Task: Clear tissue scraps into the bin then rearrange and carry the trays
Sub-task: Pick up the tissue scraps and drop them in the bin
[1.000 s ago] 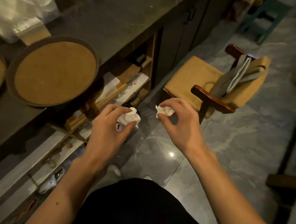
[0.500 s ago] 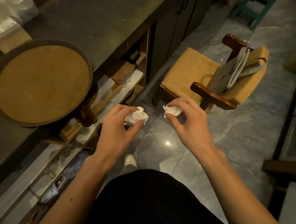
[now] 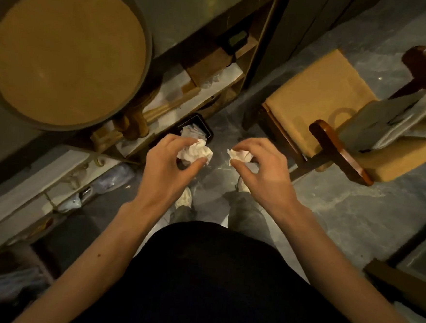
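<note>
a dark counter [image 3: 192, 13] carries a round cork-lined tray [image 3: 66, 50] overhanging its front edge. on the grey marbled floor [image 3: 342, 203] stand a black bin [image 3: 196, 130] holding tissue and a cushioned wooden chair [image 3: 319, 100].

Both bare forearms reach forward and down, side by side. The left hand [image 3: 167, 167] pinches with curled fingers and thumb closed toward each other; the right hand [image 3: 261, 172] mirrors it, fingertips drawn together, knuckles up.

Tray [image 3: 68, 53] on counter [image 3: 192, 8], left; bin [image 3: 204, 128] on floor below; chair [image 3: 337, 104] right.
</note>
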Available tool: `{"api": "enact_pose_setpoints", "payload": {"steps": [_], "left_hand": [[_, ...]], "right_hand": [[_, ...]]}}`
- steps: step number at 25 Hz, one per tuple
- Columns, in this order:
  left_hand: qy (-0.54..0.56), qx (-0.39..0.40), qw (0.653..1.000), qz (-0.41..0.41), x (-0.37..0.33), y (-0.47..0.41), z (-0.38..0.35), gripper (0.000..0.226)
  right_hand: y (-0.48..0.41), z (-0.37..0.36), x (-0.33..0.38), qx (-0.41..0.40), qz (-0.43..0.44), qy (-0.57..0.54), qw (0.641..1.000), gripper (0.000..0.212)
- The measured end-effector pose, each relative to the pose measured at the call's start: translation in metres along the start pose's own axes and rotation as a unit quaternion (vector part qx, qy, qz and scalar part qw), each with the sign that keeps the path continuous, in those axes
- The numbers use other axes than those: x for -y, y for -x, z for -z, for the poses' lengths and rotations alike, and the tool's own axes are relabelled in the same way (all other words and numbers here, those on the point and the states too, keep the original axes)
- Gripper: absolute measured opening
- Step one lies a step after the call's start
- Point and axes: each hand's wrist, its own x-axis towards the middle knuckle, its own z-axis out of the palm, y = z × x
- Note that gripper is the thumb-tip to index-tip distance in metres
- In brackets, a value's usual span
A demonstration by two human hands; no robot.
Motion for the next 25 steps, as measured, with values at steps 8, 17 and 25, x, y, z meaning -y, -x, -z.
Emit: {"api": "enact_pose_setpoints", "payload": {"steps": [8,17,25], "left_hand": [[0.0,-0.093,0.978,0.187,-0.009,-0.018,-0.073,0.038],[0.079,-0.112,0.947,0.29,0.077,-0.052,-0.133,0.035],[0.133,-0.144,0.881,0.43,0.2,-0.093,-0.196,0.034]], "right_hand": [[-0.077,0.019,-0.096,0.109,0.049,-0.012,0.993,0.023],[-0.124,-0.079,-0.162,0.102,-0.029,-0.072,0.992,0.026],[-0.16,-0.208,-0.217,0.123,-0.189,-0.209,0.952,0.026]]}}
